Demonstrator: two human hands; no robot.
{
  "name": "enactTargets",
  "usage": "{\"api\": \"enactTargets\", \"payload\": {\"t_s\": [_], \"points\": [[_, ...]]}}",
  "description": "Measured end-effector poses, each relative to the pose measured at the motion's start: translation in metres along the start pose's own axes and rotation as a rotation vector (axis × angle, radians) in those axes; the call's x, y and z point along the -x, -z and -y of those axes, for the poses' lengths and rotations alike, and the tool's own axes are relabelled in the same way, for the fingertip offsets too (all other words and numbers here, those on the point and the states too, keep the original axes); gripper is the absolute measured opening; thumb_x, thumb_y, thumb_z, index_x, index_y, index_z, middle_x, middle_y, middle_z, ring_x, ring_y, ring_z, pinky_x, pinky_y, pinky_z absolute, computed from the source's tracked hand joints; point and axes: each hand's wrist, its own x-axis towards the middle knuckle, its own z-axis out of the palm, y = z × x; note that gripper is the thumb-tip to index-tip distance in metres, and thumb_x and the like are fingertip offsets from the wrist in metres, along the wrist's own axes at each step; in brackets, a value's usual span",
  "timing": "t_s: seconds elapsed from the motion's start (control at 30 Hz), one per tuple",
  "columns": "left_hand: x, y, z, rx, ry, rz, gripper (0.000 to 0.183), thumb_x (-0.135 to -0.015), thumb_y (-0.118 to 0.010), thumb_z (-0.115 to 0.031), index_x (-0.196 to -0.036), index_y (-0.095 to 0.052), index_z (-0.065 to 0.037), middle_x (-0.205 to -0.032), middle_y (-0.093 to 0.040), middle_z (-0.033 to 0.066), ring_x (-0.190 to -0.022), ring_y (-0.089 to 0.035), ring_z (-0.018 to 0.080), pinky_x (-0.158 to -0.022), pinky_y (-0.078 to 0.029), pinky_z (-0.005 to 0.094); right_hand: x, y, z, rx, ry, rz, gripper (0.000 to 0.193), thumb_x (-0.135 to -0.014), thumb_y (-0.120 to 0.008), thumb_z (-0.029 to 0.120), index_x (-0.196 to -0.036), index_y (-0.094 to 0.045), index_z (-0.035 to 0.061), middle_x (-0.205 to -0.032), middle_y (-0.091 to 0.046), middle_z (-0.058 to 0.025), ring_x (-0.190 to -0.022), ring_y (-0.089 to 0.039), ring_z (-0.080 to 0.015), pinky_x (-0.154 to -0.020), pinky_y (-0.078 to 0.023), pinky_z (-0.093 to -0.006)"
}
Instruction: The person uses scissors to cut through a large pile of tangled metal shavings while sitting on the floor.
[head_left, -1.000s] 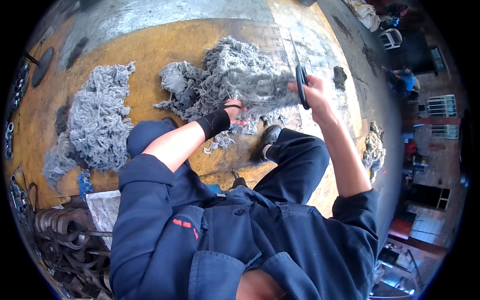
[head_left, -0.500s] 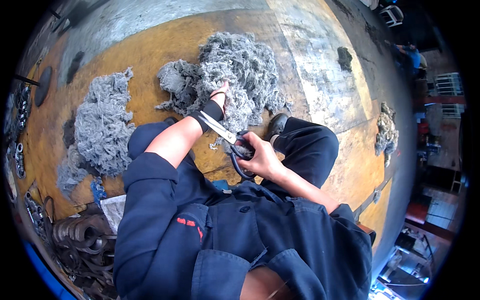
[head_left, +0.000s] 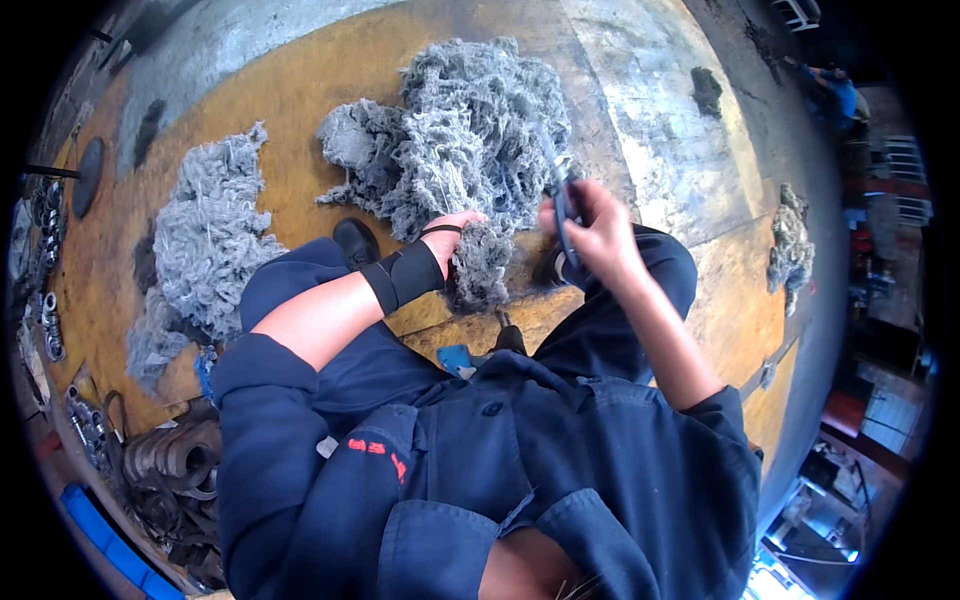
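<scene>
My left hand (head_left: pixel 452 231), with a black wrist wrap, grips a clump of grey fibre (head_left: pixel 481 265) pulled from the big grey fibre pile (head_left: pixel 460 140) in front of me. My right hand (head_left: pixel 592 228) holds black-handled shears (head_left: pixel 561 200), whose blades point up into the pile just right of the clump. I sit on the floor in dark blue work clothes, knees spread, black shoes (head_left: pixel 356 240) near the pile.
A second grey fibre heap (head_left: pixel 205 240) lies to my left on the orange-brown floor (head_left: pixel 290 90). Smaller tufts (head_left: pixel 790 245) lie at right. Metal rings and coiled parts (head_left: pixel 165 455) sit at lower left; a person in blue (head_left: pixel 830 85) is at far upper right.
My right hand with the shears swung down to my lap and has come back up to the pile. My left hand stayed on the fibre, now gripping a clump closer to me.
</scene>
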Motion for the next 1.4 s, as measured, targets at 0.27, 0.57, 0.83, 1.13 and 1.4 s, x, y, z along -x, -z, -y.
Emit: {"api": "enactTargets", "payload": {"t_s": [0.27, 0.57, 0.83, 1.13, 1.4], "points": [[-0.005, 0.009, 0.027, 0.003, -0.154, -0.072, 0.026, -0.089, -0.055, -0.023, -0.109, -0.062, -0.008, -0.107, -0.064, 0.0082, -0.096, -0.061, 0.0209, -0.082, -0.050, 0.0369, -0.074, -0.015, -0.011, 0.234, -0.090, 0.310, 0.057, -0.067, -0.075, 0.055, -0.076, -0.065, -0.0005, -0.060, -0.057, -0.0060, -0.057, -0.054, -0.0152, -0.056, -0.042, -0.0309], [0.019, -0.008, 0.024, 0.194, -0.128, -0.088, 0.022, -0.086, -0.060, -0.016, -0.104, -0.062, -0.005, -0.093, -0.067, 0.0073, -0.081, -0.066, 0.0198, -0.071, -0.054, 0.0346, -0.121, -0.077, -0.044, -0.129, -0.442, 0.469, 0.042, -0.072, -0.080, 0.031, -0.084, -0.062, -0.0051, -0.073, -0.066, -0.0103, -0.060, -0.064, -0.0126, -0.047, -0.051, -0.0237], [0.027, -0.023, 0.015, -0.070, 0.008, -0.173, 0.033, -0.081, -0.065, -0.031, -0.097, -0.061, -0.002, -0.090, -0.064, 0.0088, -0.080, -0.061, 0.0168, -0.072, -0.047, 0.0302, -0.134, -0.114, -0.023, 0.504, 0.082, 0.430, 0.057, -0.060, -0.084, 0.042, -0.086, -0.057, -0.0004, -0.079, -0.065, -0.0134, -0.078, -0.066, -0.0296, -0.072, -0.051, -0.0373], [0.052, -0.036, -0.005, -0.356, -0.136, -0.233, 0.059, -0.064, -0.072, -0.040, -0.099, -0.057, 0.005, -0.096, -0.059, 0.0144, -0.090, -0.055, 0.0223, -0.081, -0.042, 0.0318, -0.178, -0.169, -0.021, 1.385, 0.253, 0.494, 0.031, -0.078, -0.062, 0.015, -0.102, -0.056, -0.0038, -0.092, -0.066, -0.0137, -0.080, -0.067, -0.0216, -0.065, -0.054, -0.0312], [0.064, -0.029, -0.037, -0.110, -0.447, 0.106, 0.025, -0.078, -0.062, -0.026, -0.084, -0.070, -0.003, -0.082, -0.064, 0.0041, -0.081, -0.057, 0.0123, -0.078, -0.041, 0.0232, -0.298, -0.041, 0.037, 0.863, -0.039, -0.364, 0.039, -0.073, -0.070, 0.026, -0.093, -0.061, -0.0053, -0.091, -0.066, -0.0215, -0.091, -0.066, -0.0316, -0.083, -0.051, -0.0362]]}}
